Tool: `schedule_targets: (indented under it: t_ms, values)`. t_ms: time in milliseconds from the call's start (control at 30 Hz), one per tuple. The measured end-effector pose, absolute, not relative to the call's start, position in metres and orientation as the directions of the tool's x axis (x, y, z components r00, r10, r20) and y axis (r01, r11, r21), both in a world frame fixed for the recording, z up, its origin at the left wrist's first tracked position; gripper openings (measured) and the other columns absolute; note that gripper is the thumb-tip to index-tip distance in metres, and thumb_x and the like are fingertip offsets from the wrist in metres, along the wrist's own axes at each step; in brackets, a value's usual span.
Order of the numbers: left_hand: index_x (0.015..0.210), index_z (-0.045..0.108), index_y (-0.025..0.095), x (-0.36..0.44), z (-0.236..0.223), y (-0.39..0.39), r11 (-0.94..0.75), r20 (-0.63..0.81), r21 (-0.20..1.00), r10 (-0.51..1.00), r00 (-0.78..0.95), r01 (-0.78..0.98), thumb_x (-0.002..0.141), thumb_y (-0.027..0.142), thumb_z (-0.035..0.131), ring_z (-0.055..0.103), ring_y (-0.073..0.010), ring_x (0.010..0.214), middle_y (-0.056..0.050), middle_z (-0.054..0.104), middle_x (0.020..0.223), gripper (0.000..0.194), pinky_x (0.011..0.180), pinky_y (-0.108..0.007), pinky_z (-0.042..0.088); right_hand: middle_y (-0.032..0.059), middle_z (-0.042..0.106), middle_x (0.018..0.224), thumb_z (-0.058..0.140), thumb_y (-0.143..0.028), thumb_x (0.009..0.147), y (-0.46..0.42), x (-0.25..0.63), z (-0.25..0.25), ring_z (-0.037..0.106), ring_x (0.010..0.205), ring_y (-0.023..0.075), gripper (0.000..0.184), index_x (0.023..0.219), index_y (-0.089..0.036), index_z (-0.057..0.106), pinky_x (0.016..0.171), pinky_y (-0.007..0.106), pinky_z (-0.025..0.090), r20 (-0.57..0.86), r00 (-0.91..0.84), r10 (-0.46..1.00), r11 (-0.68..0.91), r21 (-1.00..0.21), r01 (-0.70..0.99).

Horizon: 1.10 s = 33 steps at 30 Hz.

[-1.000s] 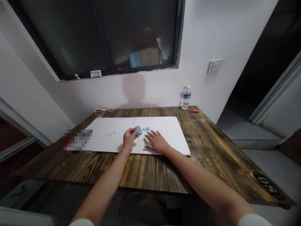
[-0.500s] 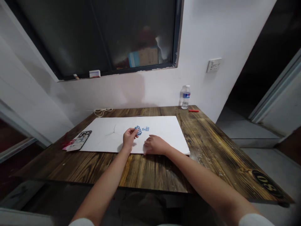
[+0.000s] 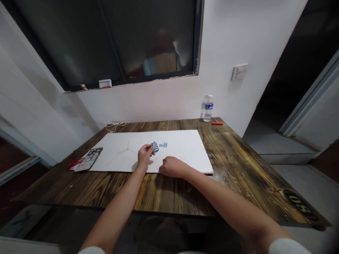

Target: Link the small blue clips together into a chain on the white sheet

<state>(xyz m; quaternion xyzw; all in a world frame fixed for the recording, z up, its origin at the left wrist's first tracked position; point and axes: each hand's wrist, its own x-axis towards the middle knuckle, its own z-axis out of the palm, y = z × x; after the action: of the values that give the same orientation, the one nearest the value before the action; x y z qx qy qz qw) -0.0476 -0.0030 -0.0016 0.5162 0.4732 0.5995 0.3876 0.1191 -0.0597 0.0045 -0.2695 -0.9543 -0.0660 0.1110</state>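
Observation:
Pinched in the fingers of my left hand [image 3: 144, 155] is a small blue-and-white striped piece [image 3: 155, 147], tilted above the white board [image 3: 180, 137]. Its exact kind is too small to make out. Just right of it, small blue shapes [image 3: 163, 144] show on the board; whether they are loose pieces or printed marks I cannot tell. My right hand [image 3: 172, 167] rests at the board's near edge with fingers curled in, and what they hold, if anything, is hidden.
A phone in a patterned case [image 3: 92, 158] lies over the board's left end, beside something red [image 3: 75, 160]. Thin dark lines [image 3: 128, 148] mark the board. Farther back are a white cord [image 3: 115, 125], a water bottle [image 3: 208, 108] and a red pen-like stick [image 3: 217, 124] on the wooden table [image 3: 238, 169].
My right hand has drawn slightly down and left toward the board's near edge, its fingers curling in. My left hand still holds the blue-and-white piece in nearly the same place.

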Motion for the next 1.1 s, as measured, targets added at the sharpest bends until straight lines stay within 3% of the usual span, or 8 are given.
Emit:
schedule_targets:
  t_ms: [133, 267, 433, 567, 667, 833, 1100]
  values:
    - [0.07, 0.056, 0.017, -0.048, -0.001, -0.004, -0.255, 0.256, 0.966, 0.952, -0.168, 0.03, 0.059, 0.042, 0.075, 0.051, -0.0078, 0.044, 0.004, 0.056, 0.054, 0.033, 0.043, -0.019, 0.032, 0.0067, 0.069, 0.072, 0.055, -0.019, 0.08, -0.054, 0.126, 0.008, 0.06, 0.064, 0.0171, 0.021, 0.092, -0.021, 0.072, 0.059, 0.026, 0.037, 0.245, -0.811, 0.532, 0.845, -0.094, 0.526]
    - [0.069, 0.057, 0.017, -0.048, -0.001, -0.003, -0.254, 0.255, 0.967, 0.954, -0.156, 0.027, 0.06, 0.042, 0.075, 0.051, -0.0077, 0.044, 0.004, 0.056, 0.054, 0.032, 0.043, -0.018, 0.032, 0.0033, 0.071, 0.075, 0.058, -0.011, 0.075, -0.047, 0.131, 0.005, 0.061, 0.067, 0.0143, 0.026, 0.094, -0.021, 0.072, 0.065, 0.023, 0.041, 0.356, -0.727, 0.587, 0.807, -0.328, 0.491]
    - [0.069, 0.057, 0.016, -0.049, -0.003, -0.001, -0.257, 0.258, 0.966, 0.958, -0.127, 0.019, 0.06, 0.042, 0.075, 0.052, -0.0081, 0.044, 0.004, 0.056, 0.054, 0.033, 0.043, -0.019, 0.032, 0.0016, 0.071, 0.073, 0.064, -0.017, 0.074, -0.04, 0.132, 0.0, 0.061, 0.063, 0.0125, 0.017, 0.088, -0.02, 0.072, 0.064, 0.022, 0.044, 0.504, -0.47, 0.725, 0.675, -0.657, 0.337]
    - [0.069, 0.057, 0.016, -0.048, -0.004, -0.002, -0.255, 0.256, 0.966, 0.965, -0.049, 0.039, 0.062, 0.04, 0.075, 0.053, -0.0084, 0.045, 0.004, 0.056, 0.052, 0.03, 0.044, -0.019, 0.032, 0.0021, 0.07, 0.07, 0.071, -0.028, 0.068, -0.034, 0.13, -0.003, 0.061, 0.062, 0.0146, 0.014, 0.078, -0.019, 0.071, 0.059, 0.025, 0.045, 0.44, -0.22, 0.87, 0.473, -0.872, 0.126]
    - [0.068, 0.057, 0.016, -0.044, -0.004, -0.005, -0.252, 0.251, 0.967, 0.968, 0.014, 0.03, 0.061, 0.04, 0.076, 0.051, -0.0085, 0.044, 0.004, 0.056, 0.051, 0.031, 0.044, -0.019, 0.032, 0.0015, 0.067, 0.064, 0.073, -0.033, 0.063, -0.031, 0.129, -0.003, 0.06, 0.058, 0.0149, 0.018, 0.073, -0.018, 0.068, 0.057, 0.026, 0.045, 0.353, -0.091, 0.931, 0.349, -0.935, -0.055]
    - [0.07, 0.057, 0.016, -0.04, -0.003, -0.008, -0.218, 0.216, 0.976, 0.974, 0.066, 0.023, 0.059, 0.042, 0.076, 0.052, -0.0097, 0.043, 0.002, 0.058, 0.05, 0.035, 0.043, -0.02, 0.032, -0.0005, 0.063, 0.059, 0.075, -0.033, 0.06, -0.03, 0.127, -0.004, 0.059, 0.052, 0.0129, 0.024, 0.073, -0.016, 0.065, 0.053, 0.025, 0.045, 0.251, 0.033, 0.967, 0.251, -0.935, -0.252]
    - [0.068, 0.056, 0.016, -0.039, -0.004, -0.01, -0.196, 0.193, 0.98, 0.974, 0.119, 0.017, 0.059, 0.044, 0.077, 0.054, -0.0105, 0.046, 0.001, 0.059, 0.053, 0.036, 0.045, -0.02, 0.034, -0.0011, 0.063, 0.059, 0.076, -0.037, 0.059, -0.031, 0.122, -0.013, 0.063, 0.053, 0.0152, 0.033, 0.08, -0.016, 0.063, 0.053, 0.027, 0.048, 0.219, 0.036, 0.975, 0.221, -0.945, -0.242]
